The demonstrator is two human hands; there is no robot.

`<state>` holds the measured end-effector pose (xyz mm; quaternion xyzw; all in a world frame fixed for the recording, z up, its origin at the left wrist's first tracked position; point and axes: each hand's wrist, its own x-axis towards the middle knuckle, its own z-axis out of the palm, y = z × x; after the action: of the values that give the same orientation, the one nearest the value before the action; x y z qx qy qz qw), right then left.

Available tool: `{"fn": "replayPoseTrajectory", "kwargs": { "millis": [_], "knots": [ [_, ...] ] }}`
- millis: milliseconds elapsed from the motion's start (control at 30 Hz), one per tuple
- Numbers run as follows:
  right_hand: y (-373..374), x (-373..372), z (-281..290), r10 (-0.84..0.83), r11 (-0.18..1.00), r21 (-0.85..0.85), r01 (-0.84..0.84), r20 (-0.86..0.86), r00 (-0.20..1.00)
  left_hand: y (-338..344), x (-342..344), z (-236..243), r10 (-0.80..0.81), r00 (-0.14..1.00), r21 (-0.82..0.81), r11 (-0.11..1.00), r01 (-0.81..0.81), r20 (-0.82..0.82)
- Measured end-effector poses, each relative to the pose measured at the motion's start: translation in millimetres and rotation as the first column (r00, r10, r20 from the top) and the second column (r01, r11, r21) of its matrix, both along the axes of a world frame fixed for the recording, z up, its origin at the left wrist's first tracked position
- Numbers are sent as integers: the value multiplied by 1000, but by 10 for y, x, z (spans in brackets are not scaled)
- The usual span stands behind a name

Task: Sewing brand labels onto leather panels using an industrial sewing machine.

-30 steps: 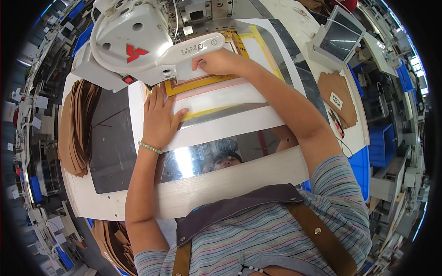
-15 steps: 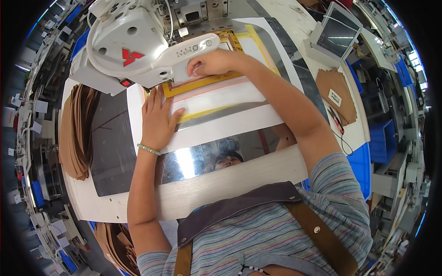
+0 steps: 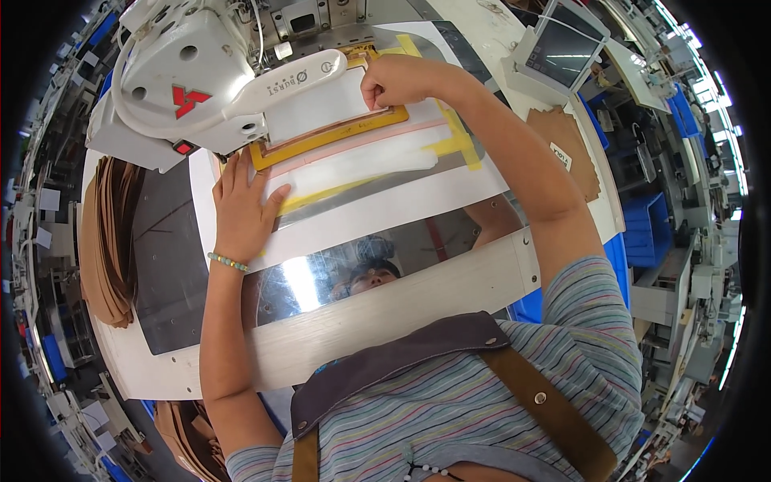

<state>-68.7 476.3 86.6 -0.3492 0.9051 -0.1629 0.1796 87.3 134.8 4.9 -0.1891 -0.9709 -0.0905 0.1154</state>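
My left hand (image 3: pixel 243 201) lies flat with fingers spread. It presses on the white sheet beside the lower left corner of a yellow-brown frame (image 3: pixel 337 138). The frame sits on a clear template edged with yellow tape (image 3: pixel 456 136), and white material (image 3: pixel 317 100) shows inside it. At the frame's right side my right hand (image 3: pixel 401 80) is closed, its fingers curled down against the frame's inner edge. What those fingers hold, if anything, is hidden. Just above and left of the frame hangs the white head of a sewing machine (image 3: pixel 189 80).
A stack of brown cut pieces (image 3: pixel 110 241) lies at the left table edge. More brown pieces (image 3: pixel 562 145) lie on the right, near a screen on a stand (image 3: pixel 562 48). A shiny metal plate (image 3: pixel 385 269) crosses the front, and a blue bin (image 3: pixel 646 233) stands beyond the right edge.
My right hand has moved rightward along the frame, from its middle to its right side, uncovering the white material. The left hand stays flat by the frame's corner. The whole view has shifted slightly.
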Motion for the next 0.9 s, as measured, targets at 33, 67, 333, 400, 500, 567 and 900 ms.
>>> {"fn": "replayPoseTrajectory", "kwargs": {
  "millis": [33,67,333,400,500,567,900],
  "knots": [
    [-5,-11,-5,-1,1000,0,1,0,1000,3,-2,0,-1,1000,0,1000,1,0],
    [-19,-28,-15,-14,999,35,13,6,1000,4,-2,0,1,1000,1,1000,-1,3],
    [-258,191,60,62,936,352,1,-169,984,15,8,8,11,1000,-9,1000,-10,20],
    [-215,233,-44,139,923,386,-12,-302,943,22,16,11,-3,1000,1,1000,3,5],
    [-146,309,-137,205,909,415,25,-500,842,31,5,10,0,1000,-7,1000,0,-8],
    [-91,240,-254,220,929,371,10,-572,790,24,15,33,-1,1000,-25,1000,1,7],
    [-714,280,-112,-294,806,-562,185,-109,950,43,9,0,1,999,23,1000,-1,-34]
  ]
}}
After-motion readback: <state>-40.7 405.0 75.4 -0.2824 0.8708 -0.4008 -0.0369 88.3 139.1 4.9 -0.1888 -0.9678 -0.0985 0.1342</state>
